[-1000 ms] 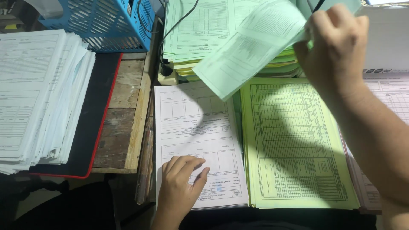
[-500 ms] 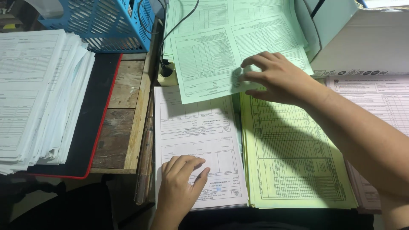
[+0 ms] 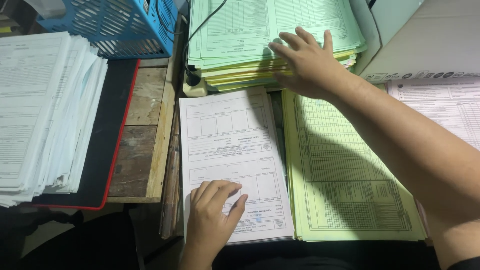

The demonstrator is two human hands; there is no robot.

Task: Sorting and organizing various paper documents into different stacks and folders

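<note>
Several paper stacks (image 3: pixel 235 150) across a worn wooden desk (image 3: pixel 145 130), both hands (image 3: pixel 212 220) flat, fingers spread.

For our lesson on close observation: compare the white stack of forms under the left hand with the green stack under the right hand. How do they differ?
The white stack is white, the green stack pale green. The white stack lies nearer the person, the green stack farther back. The left hand rests on the white stack's near end; the right hand spreads over the green stack's front edge. Both hold printed ruled forms.
</note>
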